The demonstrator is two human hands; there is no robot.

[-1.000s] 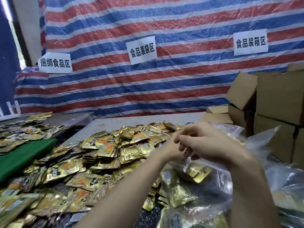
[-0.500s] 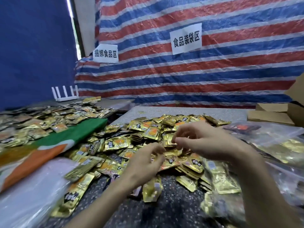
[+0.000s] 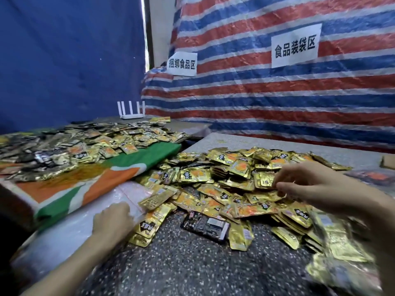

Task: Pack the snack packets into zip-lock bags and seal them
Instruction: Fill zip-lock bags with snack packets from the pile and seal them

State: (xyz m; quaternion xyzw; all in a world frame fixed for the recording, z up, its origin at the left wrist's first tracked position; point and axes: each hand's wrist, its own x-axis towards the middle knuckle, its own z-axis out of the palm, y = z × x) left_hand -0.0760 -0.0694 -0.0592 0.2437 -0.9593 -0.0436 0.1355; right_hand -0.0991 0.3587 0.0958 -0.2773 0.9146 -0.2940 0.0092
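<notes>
A big heap of gold snack packets covers the speckled table. My left hand lies on a stack of clear zip-lock bags at the left, fingers bent down onto the plastic; whether it pinches a bag is hidden. My right hand hovers over the heap's right side with loosely spread fingers and holds nothing. A clear bag filled with gold packets, blurred, lies under my right forearm at the lower right.
A second spread of packets lies on a green and orange cloth on the left table, with a white router behind it. One black packet lies near the heap's front. A striped tarp wall closes off the back.
The view has swung left. My left hand moved from the heap down-left onto the stack of bags. My right hand left the filled bag and now hovers over the heap.
</notes>
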